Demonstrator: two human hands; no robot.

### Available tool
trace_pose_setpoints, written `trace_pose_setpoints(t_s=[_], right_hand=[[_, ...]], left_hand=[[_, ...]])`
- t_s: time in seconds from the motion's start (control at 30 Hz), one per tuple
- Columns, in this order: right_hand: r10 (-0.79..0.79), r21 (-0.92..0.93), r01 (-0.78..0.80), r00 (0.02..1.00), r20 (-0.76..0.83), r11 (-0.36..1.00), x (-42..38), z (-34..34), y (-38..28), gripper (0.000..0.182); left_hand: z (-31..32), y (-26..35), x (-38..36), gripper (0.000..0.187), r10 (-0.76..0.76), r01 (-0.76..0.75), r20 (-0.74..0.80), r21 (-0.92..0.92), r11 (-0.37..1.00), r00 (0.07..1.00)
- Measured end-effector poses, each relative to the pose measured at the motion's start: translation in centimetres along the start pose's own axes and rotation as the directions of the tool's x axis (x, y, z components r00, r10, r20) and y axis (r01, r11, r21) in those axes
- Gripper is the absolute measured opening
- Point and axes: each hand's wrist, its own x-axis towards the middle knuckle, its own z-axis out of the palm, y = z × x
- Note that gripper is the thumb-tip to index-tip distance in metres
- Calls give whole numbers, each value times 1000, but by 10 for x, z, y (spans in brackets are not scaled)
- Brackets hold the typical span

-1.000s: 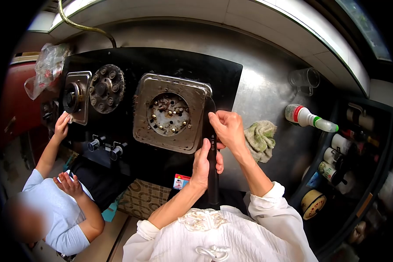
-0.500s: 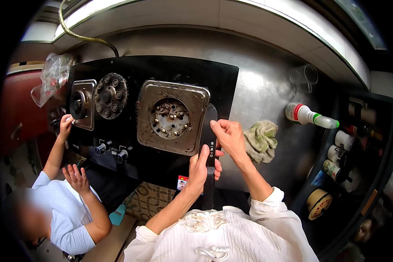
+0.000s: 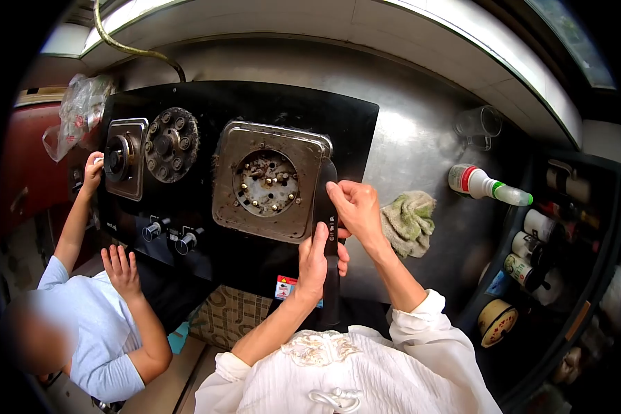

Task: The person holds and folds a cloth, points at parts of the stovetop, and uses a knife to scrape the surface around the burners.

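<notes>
A long black knife (image 3: 331, 234) with white characters on its blade stands in front of me, tip pointing away. My left hand (image 3: 315, 265) is closed around it near where blade and handle meet. The thumb and fingers of my right hand (image 3: 357, 207) pinch the blade's right edge nearer the tip. The blade's upper part overlaps the right edge of a greasy square metal drip tray (image 3: 234, 221) on the black gas stove (image 3: 269, 96). Inside the tray is a dirty round burner opening (image 3: 265, 183). A crumpled green-grey rag (image 3: 408, 224) lies just right of my right wrist.
At left, a person (image 3: 103, 317) reaches one hand (image 3: 93, 171) to the left burner tray (image 3: 139, 124), pinching something small and white. A loose burner head (image 3: 172, 145) lies on the stove. A spray bottle (image 3: 469, 181), a glass mug (image 3: 479, 124) and a shelf of jars (image 3: 524, 269) stand right.
The other person's reaching hand has moved up along the left edge of the burner tray. My hands keep their hold on the knife; the view has shifted slightly.
</notes>
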Motion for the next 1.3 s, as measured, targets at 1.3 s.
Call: trace_pose_setpoints(t_s=[1.3], right_hand=[[-40,-51,34,993,-114,998,-5,15,7,40]], left_hand=[[-21,-1,4,53,-129,158,162,-180,971,978]])
